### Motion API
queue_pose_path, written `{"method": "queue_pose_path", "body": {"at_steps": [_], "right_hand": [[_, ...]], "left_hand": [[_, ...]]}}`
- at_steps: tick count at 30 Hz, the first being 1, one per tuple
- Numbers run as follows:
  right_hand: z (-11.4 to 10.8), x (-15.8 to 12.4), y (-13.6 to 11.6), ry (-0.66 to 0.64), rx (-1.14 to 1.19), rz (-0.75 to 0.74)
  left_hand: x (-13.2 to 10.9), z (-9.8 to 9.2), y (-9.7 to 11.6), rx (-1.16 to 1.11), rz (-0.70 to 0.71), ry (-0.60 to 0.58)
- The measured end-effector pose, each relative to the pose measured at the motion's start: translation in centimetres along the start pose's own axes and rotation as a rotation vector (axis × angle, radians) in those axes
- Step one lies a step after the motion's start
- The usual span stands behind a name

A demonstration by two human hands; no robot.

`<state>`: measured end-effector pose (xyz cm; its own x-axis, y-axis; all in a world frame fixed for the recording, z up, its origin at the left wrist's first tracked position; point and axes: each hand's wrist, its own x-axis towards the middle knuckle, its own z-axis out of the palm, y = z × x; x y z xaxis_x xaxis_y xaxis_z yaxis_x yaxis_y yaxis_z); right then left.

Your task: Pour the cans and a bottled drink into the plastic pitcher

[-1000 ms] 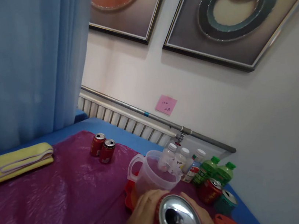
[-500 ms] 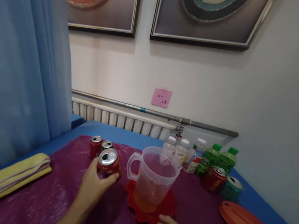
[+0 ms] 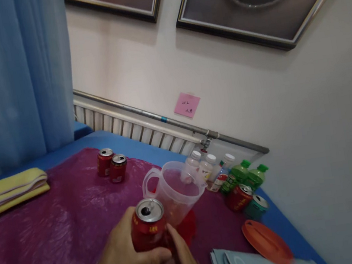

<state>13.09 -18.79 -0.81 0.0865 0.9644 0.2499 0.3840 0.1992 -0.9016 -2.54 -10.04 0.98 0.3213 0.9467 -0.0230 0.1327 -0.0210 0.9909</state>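
Right, my left hand (image 3: 123,246) grips the can (image 3: 151,229) at seven o'clock; my right (image 3: 188,259) touches it, grip unclear. From it, the jug (image 3: 178,204) obstructs one o'clock, bottles (image 3: 222,177) two, spare cans (image 3: 117,170) eleven.

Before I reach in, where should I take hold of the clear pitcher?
Probably by its handle, coming from the left: the open loop juts out that way from the upright pitcher, opposite the bottles. The left hand holds a red can just in front, so go around it.
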Motion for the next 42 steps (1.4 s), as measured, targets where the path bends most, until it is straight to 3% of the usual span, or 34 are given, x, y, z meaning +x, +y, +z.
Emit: {"method": "queue_pose_path", "body": {"at_steps": [4, 6, 9, 16, 22, 34, 38, 42], "right_hand": [[2.0, 0.5, -1.1, -0.03, 0.454, 0.172], [1.8, 0.1, -1.1, -0.068, 0.662, 0.26], [1.1, -0.9, -0.5, -0.072, 0.816, 0.363], [1.5, -1.3, -0.1, -0.002, 0.825, 0.416], [1.0, -1.1, -0.4, -0.111, 0.943, 0.476], [1.3, -1.6, 1.1, -0.089, 0.923, 0.486], [1.2, -1.3, 0.6, -0.024, 0.851, 0.477], [2.1, -0.7, 0.5, 0.094, 0.667, 0.371]], "left_hand": [[-1.3, 2.0, -0.7, -0.024, 0.122, -0.062], [-1.5, 2.1, -1.1, -0.056, 0.184, -0.103], [-2.0, 1.9, -0.9, -0.033, 0.138, -0.176], [-2.7, 2.2, 0.3, 0.007, 0.092, -0.129], [-2.6, 1.7, -0.3, -0.053, 0.159, -0.205], [-3.0, 2.0, -0.5, -0.06, 0.163, -0.163], [-2.9, 2.0, -1.1, -0.058, 0.183, -0.161], [-2.9, 2.0, -1.3, -0.033, 0.119, -0.138]]}}
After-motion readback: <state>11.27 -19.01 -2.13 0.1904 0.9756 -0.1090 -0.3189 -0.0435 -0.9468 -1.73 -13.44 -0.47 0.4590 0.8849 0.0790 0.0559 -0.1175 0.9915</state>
